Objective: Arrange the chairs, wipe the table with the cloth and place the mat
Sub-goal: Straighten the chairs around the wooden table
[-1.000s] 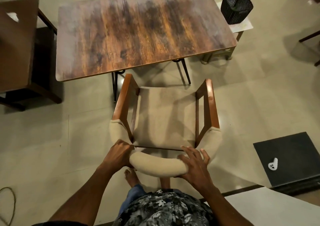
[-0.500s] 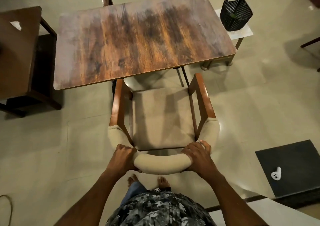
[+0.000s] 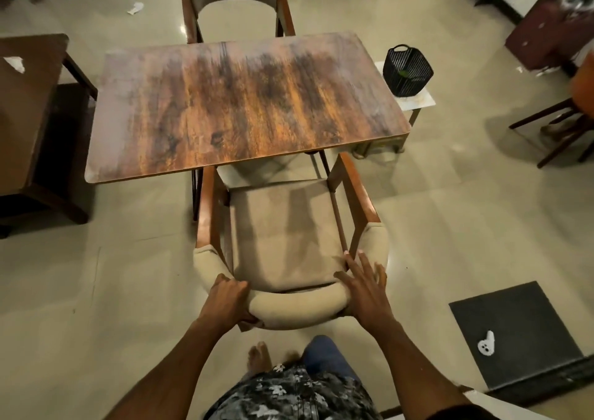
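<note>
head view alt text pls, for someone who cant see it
A person's left hand grips and right hand presses the padded back of a chair at a wooden table; a second chair faces it.

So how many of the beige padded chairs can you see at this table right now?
2. The near chair stands at the table's front edge, both hands on its backrest. The far chair stands at the opposite side, its seat hidden by the tabletop. Others may be out of frame.
</note>
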{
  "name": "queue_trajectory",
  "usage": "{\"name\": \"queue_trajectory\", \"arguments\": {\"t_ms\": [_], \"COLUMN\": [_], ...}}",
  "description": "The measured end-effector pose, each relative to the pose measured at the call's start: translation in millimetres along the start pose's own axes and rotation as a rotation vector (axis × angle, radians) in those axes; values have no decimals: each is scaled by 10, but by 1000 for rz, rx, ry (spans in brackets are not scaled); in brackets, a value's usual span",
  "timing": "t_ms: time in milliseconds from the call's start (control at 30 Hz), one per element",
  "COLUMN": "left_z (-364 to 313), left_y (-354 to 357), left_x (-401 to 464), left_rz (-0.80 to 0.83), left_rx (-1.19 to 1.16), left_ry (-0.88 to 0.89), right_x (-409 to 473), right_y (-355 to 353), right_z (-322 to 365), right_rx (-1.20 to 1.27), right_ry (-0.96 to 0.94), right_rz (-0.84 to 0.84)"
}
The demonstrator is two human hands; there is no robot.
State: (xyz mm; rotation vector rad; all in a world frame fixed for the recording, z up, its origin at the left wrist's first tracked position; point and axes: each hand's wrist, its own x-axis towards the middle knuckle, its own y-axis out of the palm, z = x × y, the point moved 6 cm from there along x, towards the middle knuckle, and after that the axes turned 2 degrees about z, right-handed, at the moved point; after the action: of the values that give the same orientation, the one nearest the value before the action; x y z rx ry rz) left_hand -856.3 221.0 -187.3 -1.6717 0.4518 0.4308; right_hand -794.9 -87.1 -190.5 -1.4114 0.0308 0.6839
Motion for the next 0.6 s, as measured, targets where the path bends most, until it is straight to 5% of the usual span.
{"name": "queue_trajectory", "arguments": {"t_ms": [300,467,600], "left_z": [-235,-324,-320], "left_y": [197,30,249], "left_x": [-212,-353,-543], "left_rz": [12,-233,-130], "left_rx": [-47,-117,-357], "left_ry": [-82,-121,-490], "right_x": [-157,-61,-5], "right_y": [43,39,112], "right_z": [-204,-287,-326], "right_rx": [96,79,56], "right_ry": [-142,-196,-205], "right_rz": [-52,6,44]}}
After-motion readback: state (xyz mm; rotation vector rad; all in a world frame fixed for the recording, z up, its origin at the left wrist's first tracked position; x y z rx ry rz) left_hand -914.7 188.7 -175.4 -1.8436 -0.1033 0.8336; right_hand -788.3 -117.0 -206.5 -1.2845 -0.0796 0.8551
